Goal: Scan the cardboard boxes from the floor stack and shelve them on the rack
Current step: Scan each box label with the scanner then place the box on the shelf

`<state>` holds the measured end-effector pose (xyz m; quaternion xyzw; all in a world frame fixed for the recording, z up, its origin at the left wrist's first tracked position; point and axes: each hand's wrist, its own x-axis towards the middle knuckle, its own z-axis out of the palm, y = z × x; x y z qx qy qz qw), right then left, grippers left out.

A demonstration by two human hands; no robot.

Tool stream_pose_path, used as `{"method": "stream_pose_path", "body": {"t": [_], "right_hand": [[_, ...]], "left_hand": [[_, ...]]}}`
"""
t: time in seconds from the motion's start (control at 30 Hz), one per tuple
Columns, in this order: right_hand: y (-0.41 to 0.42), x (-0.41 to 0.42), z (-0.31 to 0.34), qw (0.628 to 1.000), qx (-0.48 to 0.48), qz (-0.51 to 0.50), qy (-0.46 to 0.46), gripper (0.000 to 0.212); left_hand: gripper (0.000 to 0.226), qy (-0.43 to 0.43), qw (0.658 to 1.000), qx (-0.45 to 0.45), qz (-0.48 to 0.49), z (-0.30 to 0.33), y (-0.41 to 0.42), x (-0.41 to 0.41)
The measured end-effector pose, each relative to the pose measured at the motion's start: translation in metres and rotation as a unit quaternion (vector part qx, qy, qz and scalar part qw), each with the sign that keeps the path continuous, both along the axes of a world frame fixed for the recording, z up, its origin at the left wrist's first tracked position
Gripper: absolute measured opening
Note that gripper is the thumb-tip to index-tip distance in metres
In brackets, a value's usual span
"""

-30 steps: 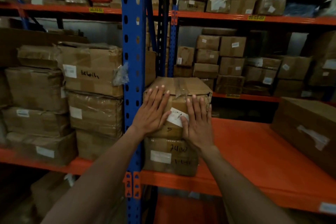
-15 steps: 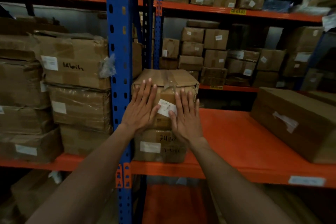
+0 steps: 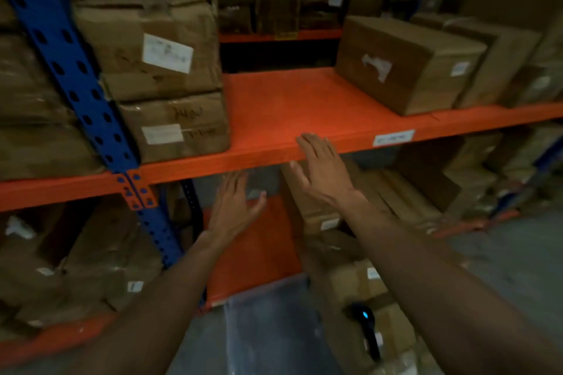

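Two cardboard boxes are stacked on the orange shelf (image 3: 304,106) beside the blue upright: the upper box (image 3: 152,46) with a white label sits on a lower box (image 3: 176,128) with handwriting. My left hand (image 3: 234,207) hangs open in the air below the shelf's front beam, holding nothing. Just in front of that beam my right hand (image 3: 323,170) is also open and empty. A black hand scanner (image 3: 367,329) with a small blue light lies on a box of the floor stack (image 3: 356,280) at lower right.
A blue perforated upright (image 3: 70,82) crosses the left. Another cardboard box (image 3: 405,64) stands at the right on the same shelf, more boxes beside it. Below is a lower orange shelf (image 3: 256,253) with boxes either side. Grey floor (image 3: 524,256) lies right.
Both hands have come off the upper box's front face and dropped back below the shelf edge. The view has swung down and right, bringing the floor stack and scanner into sight.
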<state>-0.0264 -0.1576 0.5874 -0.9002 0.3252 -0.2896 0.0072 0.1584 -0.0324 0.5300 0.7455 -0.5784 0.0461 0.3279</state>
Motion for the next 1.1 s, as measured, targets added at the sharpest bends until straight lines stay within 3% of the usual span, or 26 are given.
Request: {"method": "stream_pose_path", "body": {"t": [0.27, 0.5, 0.63, 0.77, 1.1], "right_hand": [[0.020, -0.188, -0.114, 0.962, 0.237, -0.132, 0.031, 0.059], [0.036, -0.295, -0.206, 0.940, 0.307, -0.130, 0.073, 0.060], [0.046, -0.314, -0.253, 0.932, 0.338, -0.103, 0.083, 0.075], [0.037, -0.313, -0.328, 0.930, 0.347, -0.096, 0.079, 0.065], [0.008, -0.281, -0.498, 0.900, 0.401, -0.159, 0.059, 0.083]], "left_hand": [[0.059, 0.146, 0.967, 0.197, -0.064, -0.107, -0.012, -0.172], [0.063, 0.130, 0.950, 0.281, -0.049, -0.186, -0.012, -0.271], [0.070, 0.133, 0.945, 0.298, -0.039, -0.219, -0.019, -0.281], [0.073, 0.131, 0.943, 0.305, -0.029, -0.273, -0.051, -0.278], [0.078, 0.016, 0.948, 0.311, -0.070, -0.434, -0.151, -0.249]]}}
